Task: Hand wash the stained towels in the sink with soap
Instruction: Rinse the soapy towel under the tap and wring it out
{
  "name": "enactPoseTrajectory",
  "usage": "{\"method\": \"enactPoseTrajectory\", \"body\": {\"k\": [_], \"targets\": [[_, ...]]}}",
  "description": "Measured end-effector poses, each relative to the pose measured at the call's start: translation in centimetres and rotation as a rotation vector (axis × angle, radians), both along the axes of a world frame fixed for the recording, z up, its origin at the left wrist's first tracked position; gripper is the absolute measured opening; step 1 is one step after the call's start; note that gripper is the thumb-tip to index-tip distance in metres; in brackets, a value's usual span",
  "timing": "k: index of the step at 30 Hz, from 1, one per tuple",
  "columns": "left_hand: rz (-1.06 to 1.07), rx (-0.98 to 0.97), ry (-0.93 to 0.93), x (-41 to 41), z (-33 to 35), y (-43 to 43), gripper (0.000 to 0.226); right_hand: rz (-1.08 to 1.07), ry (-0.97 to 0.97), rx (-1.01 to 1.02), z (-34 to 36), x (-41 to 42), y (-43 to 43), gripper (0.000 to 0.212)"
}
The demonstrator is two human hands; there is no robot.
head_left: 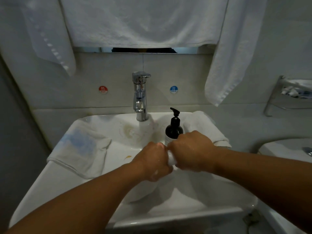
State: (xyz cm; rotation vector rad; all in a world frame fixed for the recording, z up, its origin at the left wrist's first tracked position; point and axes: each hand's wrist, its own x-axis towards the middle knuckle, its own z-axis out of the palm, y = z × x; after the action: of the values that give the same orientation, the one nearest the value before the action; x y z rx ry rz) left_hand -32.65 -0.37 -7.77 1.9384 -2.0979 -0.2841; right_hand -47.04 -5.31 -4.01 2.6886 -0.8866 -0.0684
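forearms [84, 200]: both reach in from the near edge; left hand [152, 163] and right hand [191, 149] meet over the basin, knuckles up
hanging towels [143, 22]: white, on the wall above, look clean
sink [50, 183]: white; every towel to wash is in it or on its rim
blue-stained towel [79, 149]: draped over left rim, looks unwashed
yellow-stained towel [130, 130]: under the faucet [140, 97], stain showing
folded towel [202, 127]: right rim, behind the bottle, stain not visible
towel in hands [171, 159]: twisted wad between both fists, fingers curled tight round it, suds on skin
soap pump bottle [173, 129]: black, upright, touching nothing i can see
progress: probably first towel soaped, being scrubbed or wrung; rinse plus the other three left
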Motion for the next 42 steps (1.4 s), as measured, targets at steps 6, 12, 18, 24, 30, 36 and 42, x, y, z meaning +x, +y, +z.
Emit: {"method": "enactPoseTrajectory", "body": {"k": [6, 12, 18, 24, 30, 36, 42], "targets": [[-0.016, 0.044, 0.056, -0.7, 0.7, 0.4, 0.017, 0.175, -0.057, -0.173, -0.7, -0.5, -1.0, 0.013], [0.01, 0.067, 0.209, -1.4, 0.7, 0.2, 0.034, 0.262, -0.155, -0.234, -0.6, -1.2, -1.8, 0.027], [-0.002, 0.077, 0.329, -1.9, 1.3, 0.7, 0.019, 0.287, -0.17, -0.262, -0.4, -1.5, -1.8, 0.03], [-0.002, 0.097, 0.388, -1.7, 1.4, 0.9, 0.015, 0.271, -0.192, -0.225, -0.7, -1.7, -1.9, 0.026], [-0.099, 0.121, 0.474, -0.2, 1.3, 1.0, 0.024, 0.12, -0.095, -0.146, 0.8, -2.2, -0.2, 0.017], [-0.12, 0.127, 0.278, 0.9, 0.8, 0.6, 0.036, -0.006, -0.114, -0.018, 1.1, -4.5, -0.4, 0.039], [-0.126, -0.048, 0.115, -0.1, 0.2, 0.6, 0.045, -0.032, 0.046, 0.269, 3.1, -3.0, -1.3, 0.057]]}}
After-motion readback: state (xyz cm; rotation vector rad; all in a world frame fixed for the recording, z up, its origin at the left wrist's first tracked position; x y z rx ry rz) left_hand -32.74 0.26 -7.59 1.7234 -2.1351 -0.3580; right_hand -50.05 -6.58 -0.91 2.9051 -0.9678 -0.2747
